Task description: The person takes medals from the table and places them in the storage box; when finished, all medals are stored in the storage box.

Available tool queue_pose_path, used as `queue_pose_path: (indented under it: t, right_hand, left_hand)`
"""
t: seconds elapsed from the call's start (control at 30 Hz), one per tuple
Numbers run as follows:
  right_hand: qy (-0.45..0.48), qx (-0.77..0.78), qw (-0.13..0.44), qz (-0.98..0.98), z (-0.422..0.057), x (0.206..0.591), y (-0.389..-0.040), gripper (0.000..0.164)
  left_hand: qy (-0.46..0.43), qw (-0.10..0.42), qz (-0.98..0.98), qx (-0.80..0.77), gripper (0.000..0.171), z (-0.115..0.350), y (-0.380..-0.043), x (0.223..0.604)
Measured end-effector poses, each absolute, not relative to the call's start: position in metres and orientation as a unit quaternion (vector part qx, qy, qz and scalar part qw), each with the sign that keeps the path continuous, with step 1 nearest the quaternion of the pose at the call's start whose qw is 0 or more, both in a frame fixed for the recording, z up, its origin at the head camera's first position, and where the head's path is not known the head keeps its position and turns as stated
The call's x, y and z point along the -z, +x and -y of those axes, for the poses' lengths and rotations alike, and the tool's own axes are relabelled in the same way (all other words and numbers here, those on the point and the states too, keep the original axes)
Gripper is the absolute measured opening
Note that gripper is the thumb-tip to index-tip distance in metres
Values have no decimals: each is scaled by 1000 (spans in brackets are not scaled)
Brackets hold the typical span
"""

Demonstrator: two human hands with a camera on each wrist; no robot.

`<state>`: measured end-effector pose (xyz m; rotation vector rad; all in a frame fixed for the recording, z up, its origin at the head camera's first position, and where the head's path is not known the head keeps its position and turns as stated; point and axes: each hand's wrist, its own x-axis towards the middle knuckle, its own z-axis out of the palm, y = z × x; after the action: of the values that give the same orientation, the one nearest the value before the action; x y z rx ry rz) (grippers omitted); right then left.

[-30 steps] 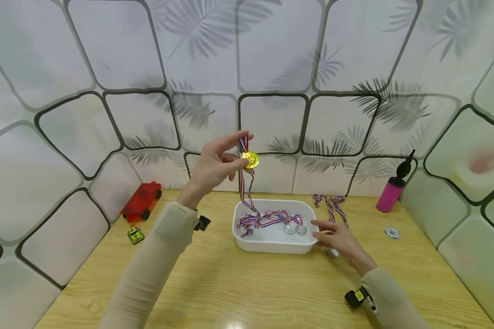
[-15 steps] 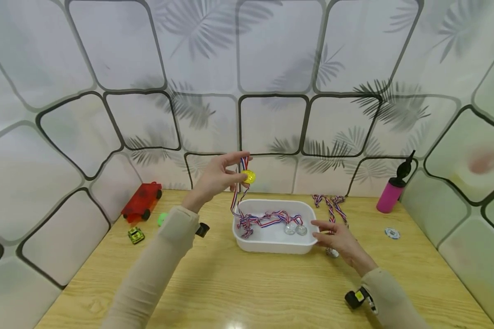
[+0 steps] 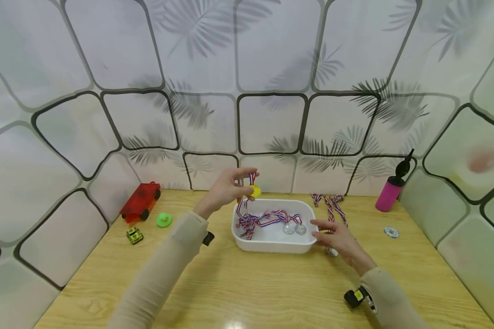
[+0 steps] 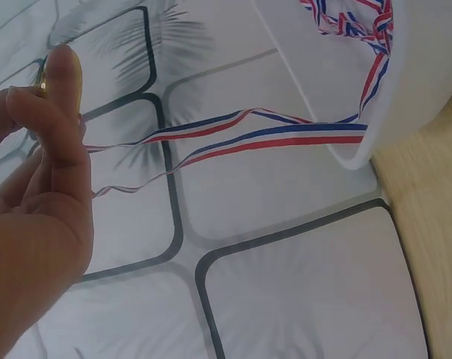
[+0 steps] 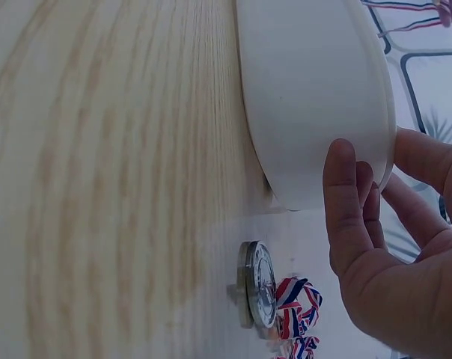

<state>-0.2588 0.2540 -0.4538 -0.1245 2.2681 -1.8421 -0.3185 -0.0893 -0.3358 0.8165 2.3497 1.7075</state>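
My left hand (image 3: 227, 189) pinches a gold medal (image 3: 255, 191) between thumb and fingers, above the back left of a white plastic tub (image 3: 271, 247). The medal's red, white and blue ribbon (image 4: 278, 138) hangs from the hand down into the tub, as the left wrist view shows. Inside lie tangled striped ribbons (image 3: 267, 219) and two silver medals (image 3: 300, 229). My right hand (image 3: 340, 240) grips the tub's right end, thumb on the outer wall and fingers at the rim. Just right of the tub, partly hidden by that hand, lies a silver medal (image 5: 262, 284) with its ribbon (image 5: 297, 307).
On the left stand a red toy cart (image 3: 141, 202), a green rubber duck (image 3: 163, 220) and a small yellow-green toy car (image 3: 134, 235). To the right are a pink pump (image 3: 389, 196) and a poker chip (image 3: 391, 232). A patterned curtain (image 3: 271, 123) closes in the wooden table (image 3: 238, 288).
My left hand has lowered the gold medal toward the tub, and more of its ribbon rests inside. The green duck has come into view from behind the left arm. My right hand stays put.
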Motion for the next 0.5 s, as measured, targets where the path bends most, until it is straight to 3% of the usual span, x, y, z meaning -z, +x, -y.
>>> queue_pose_path:
  t: [0.5]
  right_hand:
    - [-44,622,107,-774,-254,455,-258,54]
  left_hand:
    - [284,125,-794,-523,56,72,-326,373]
